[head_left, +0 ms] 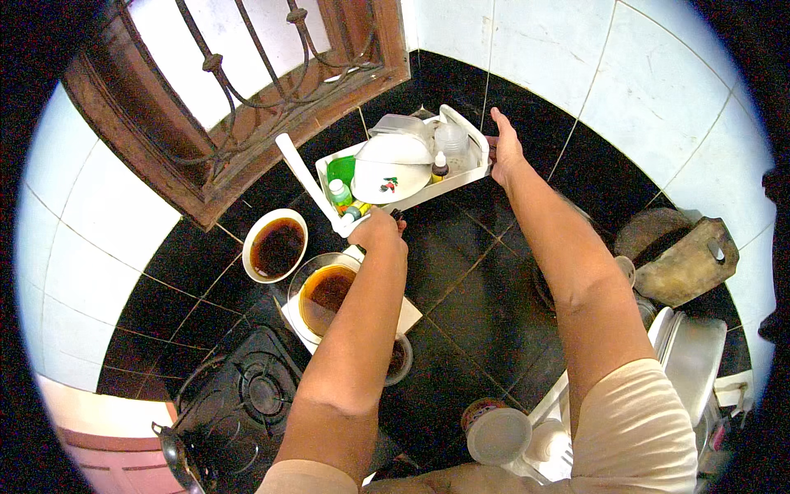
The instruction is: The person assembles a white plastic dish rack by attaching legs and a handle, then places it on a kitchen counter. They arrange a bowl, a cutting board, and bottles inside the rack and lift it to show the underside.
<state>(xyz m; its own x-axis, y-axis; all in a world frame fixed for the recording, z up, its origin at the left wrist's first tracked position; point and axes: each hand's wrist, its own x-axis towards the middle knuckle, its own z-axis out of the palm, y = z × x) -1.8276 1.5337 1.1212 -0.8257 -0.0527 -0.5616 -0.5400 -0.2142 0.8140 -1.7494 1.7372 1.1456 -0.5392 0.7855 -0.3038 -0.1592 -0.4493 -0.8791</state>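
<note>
A white rack with raised ends stands at the back below the window. It holds a white bowl with a small printed motif, a green dish, clear plastic containers and small bottles. My left hand is closed at the rack's front left corner, beside a bottle with a yellow label. A small dark thing shows by its fingers; what it grips is mostly hidden. My right hand has its fingers stretched against the rack's right end, some hidden behind it.
A bowl of dark liquid and a glass bowl of brown liquid stand left of my left forearm. A black gas stove is at lower left. Stone slabs lean at right, above stacked trays. A tub stands near me.
</note>
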